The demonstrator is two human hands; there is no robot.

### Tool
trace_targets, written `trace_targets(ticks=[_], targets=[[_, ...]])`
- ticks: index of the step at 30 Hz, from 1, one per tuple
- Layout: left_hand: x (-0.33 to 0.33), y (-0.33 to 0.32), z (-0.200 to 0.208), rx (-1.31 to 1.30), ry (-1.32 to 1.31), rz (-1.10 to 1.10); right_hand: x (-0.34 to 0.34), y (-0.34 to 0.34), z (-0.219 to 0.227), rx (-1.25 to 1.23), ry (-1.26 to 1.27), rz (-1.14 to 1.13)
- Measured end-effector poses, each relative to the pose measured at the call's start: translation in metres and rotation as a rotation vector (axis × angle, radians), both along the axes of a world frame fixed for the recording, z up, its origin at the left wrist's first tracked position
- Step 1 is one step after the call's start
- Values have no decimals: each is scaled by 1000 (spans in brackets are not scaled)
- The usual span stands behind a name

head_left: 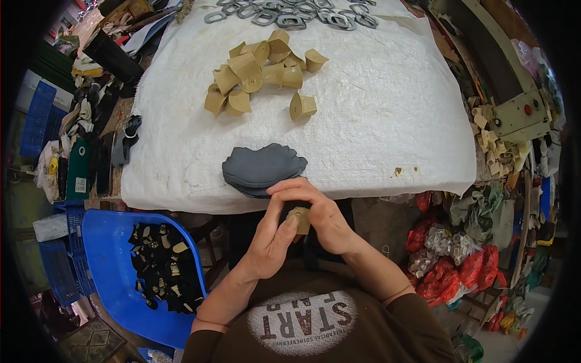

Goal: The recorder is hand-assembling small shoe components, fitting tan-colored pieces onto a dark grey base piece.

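A tan block-shaped shoe heel (301, 222) is between my two hands, in front of the table's near edge. My left hand (271, 241) is closed on it, with the thumb lying along its face. From the other side my right hand (327, 219) curls round it, its fingers reaching over to meet the left ones. Something dark shows under the fingers, too hidden to name. Just beyond my fingertips lies a stack of thin dark grey cut pieces (263, 168). Farther off, several loose tan heels (247, 69) are heaped on the white woven sheet (375, 133).
Many grey ring-shaped pieces (292, 22) lie at the sheet's far edge. A blue tub (109, 290) at lower left holds black and tan pieces. To the right stand a green machine (521, 115) and red plastic bags (445, 278). A dark cylinder (112, 55) leans at far left.
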State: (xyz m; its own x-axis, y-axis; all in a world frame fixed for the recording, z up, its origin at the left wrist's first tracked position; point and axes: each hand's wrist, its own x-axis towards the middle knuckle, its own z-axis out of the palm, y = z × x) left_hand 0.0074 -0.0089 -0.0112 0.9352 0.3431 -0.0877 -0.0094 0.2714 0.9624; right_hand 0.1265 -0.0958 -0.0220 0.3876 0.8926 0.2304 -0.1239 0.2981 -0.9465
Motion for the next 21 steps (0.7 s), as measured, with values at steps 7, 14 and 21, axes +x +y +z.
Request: trace_targets(ticks=[7, 14, 21], targets=[[8, -6, -1, 63, -8, 200, -9, -6, -3, -71, 186, 45], [3, -11, -12, 223, -43, 346, -17, 4, 1, -2, -268, -154], [-54, 33, -26, 418, 42, 567, 15, 15, 6, -43, -591, -275]])
